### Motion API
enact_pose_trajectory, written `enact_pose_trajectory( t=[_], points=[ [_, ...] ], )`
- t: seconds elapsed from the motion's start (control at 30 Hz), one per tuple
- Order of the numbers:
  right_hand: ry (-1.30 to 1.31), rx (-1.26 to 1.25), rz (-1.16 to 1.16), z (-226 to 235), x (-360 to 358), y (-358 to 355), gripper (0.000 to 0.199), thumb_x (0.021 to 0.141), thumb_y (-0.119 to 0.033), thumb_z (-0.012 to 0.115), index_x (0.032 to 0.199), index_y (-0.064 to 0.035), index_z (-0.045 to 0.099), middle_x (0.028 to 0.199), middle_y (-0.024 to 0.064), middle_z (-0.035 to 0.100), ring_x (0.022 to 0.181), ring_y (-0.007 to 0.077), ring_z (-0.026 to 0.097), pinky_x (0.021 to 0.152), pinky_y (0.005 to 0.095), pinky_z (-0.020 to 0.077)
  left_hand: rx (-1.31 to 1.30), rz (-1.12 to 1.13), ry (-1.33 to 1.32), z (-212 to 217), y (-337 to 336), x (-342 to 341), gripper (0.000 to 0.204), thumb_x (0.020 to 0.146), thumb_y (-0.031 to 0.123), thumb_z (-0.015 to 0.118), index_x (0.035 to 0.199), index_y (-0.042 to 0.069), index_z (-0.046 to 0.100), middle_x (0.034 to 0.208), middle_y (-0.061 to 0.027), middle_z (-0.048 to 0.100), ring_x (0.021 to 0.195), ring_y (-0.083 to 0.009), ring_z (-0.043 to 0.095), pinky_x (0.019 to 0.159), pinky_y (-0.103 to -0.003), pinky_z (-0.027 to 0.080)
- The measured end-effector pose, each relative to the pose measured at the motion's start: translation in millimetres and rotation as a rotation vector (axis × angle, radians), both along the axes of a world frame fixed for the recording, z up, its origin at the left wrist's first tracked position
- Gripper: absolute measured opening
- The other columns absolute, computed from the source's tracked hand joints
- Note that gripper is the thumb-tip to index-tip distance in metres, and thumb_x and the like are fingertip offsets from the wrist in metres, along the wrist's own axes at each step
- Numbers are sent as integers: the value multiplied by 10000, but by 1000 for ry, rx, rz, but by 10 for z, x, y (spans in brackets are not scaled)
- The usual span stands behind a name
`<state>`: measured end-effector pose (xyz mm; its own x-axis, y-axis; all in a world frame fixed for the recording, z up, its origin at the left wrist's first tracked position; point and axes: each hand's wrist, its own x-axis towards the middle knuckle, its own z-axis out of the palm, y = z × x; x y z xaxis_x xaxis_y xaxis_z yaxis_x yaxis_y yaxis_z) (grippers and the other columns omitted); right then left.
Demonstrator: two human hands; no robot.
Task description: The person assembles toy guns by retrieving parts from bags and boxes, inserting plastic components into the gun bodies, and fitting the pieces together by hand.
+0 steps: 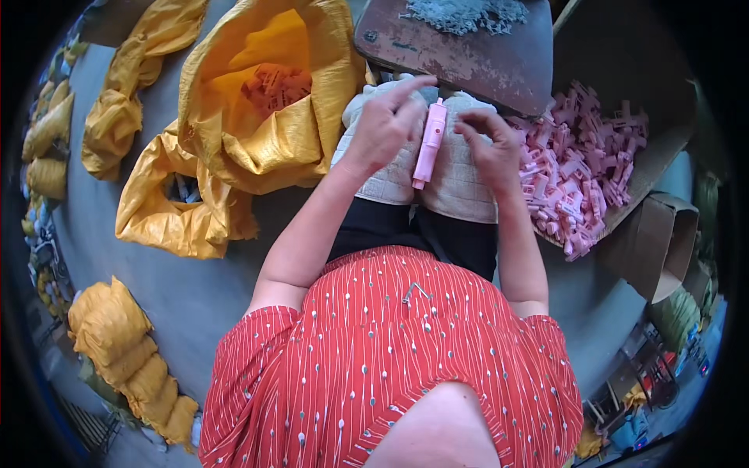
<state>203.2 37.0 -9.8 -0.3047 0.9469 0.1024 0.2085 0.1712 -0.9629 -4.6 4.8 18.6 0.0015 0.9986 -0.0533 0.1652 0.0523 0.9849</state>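
Note:
A long pink plastic piece [430, 144] with narrow ends lies lengthwise over the gap between my knees, which are covered in cream quilted cloth [460, 183]. My left hand [384, 129] is just left of it, the index finger stretched out past its upper end and the other fingers bent. On the other side, my right hand [493, 144] hovers over the right knee, fingers curved and thumb apart from them. No grip on the pink piece shows from either hand. Close to my right hand, a heap of similar pink plastic pieces [577, 168] fills a cardboard box.
Ahead stands a worn brown stool [460, 58] bearing a pile of small clear pieces [468, 14]. An open yellow woven sack [312, 148] at the left holds orange-red pieces [275, 90]. Other yellow sacks [129, 351] lie farther left. A cardboard carton [663, 242] is at right.

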Motion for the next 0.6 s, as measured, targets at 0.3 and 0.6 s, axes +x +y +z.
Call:
enact_pose_trajectory(
  t=[0.3, 0.6],
  points=[
    [-187, 289, 138, -112, 53, -160, 206, 776, 28, 710, 976, -13, 684, 884, 129, 674, 796, 288, 684, 698, 341, 533, 176, 94, -532, 260, 157, 297, 427, 923, 27, 410, 1301, -60, 588, 565, 55, 412, 491, -25, 320, 481, -189, 263],
    [-270, 280, 101, -94, -2, -151, 174, 808, -44, 718, 977, -30, 677, 887, 124, 672, 800, 305, 678, 696, 367, 529, 71, 47, -620, -167, 113, 539, 403, 885, 1, 427, 1223, -93, 627, 578, 61, 392, 500, -25, 313, 491, -204, 255]
  ],
)
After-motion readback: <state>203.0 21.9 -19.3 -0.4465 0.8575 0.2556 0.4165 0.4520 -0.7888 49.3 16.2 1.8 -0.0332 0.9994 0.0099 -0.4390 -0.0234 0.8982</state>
